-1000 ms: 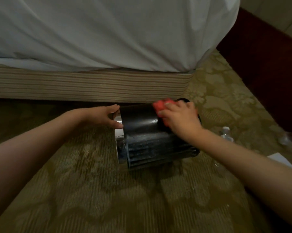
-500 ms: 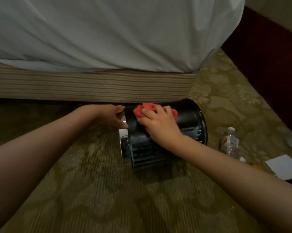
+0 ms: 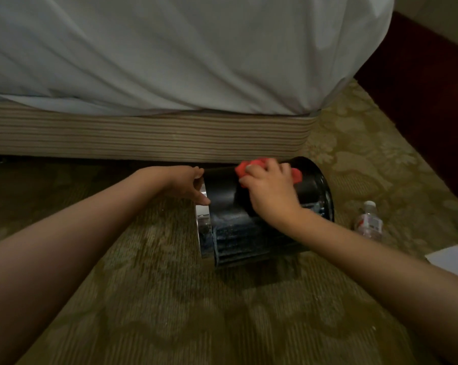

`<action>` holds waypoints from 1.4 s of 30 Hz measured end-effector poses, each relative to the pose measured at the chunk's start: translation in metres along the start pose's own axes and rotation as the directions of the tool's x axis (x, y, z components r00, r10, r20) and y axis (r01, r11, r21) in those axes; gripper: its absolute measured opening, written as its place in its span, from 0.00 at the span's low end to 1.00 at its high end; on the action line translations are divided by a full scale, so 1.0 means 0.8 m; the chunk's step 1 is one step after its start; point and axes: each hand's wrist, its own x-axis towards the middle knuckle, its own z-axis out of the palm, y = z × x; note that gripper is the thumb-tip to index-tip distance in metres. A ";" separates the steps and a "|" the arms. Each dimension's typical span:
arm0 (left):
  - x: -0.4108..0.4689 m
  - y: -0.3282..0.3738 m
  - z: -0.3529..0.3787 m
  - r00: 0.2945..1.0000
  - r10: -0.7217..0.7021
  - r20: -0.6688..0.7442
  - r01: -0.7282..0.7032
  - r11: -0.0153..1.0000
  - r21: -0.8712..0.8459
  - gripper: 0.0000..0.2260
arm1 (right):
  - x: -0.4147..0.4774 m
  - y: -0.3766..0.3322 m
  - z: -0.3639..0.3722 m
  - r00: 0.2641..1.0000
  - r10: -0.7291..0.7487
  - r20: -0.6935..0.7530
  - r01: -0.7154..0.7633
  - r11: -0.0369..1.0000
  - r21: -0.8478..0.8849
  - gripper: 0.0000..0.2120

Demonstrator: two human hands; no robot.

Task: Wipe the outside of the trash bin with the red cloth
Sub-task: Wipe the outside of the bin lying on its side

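Note:
A black trash bin lies on its side on the carpet, its shiny metal end to the left and its wide rim to the right. My left hand grips the metal end, thumb on the near side. My right hand presses the bunched red cloth against the bin's upper side, fingers curled over it. Most of the cloth is hidden under that hand.
A bed with a white sheet and striped base runs right behind the bin. A plastic water bottle lies on the patterned carpet to the right, with white paper nearer. Dark red furniture stands at far right.
My right hand slid the cloth left along the bin's top, then back toward the middle. The left hand stayed on the metal end.

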 end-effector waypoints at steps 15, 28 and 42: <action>0.019 0.154 0.002 0.985 0.167 0.035 -0.171 0.955 0.244 0.24 | -0.020 0.058 -0.009 0.972 0.097 0.215 -0.088 0.995 -0.053 0.19; 0.056 0.190 0.015 0.986 0.125 0.106 -0.153 0.934 0.323 0.51 | -0.078 0.132 -0.014 0.986 0.075 0.147 -0.045 0.979 -0.199 0.19; 0.079 0.170 -0.002 0.986 0.105 0.129 -0.127 0.976 0.178 0.50 | -0.094 0.141 0.001 0.973 0.227 0.043 -0.228 0.973 0.027 0.14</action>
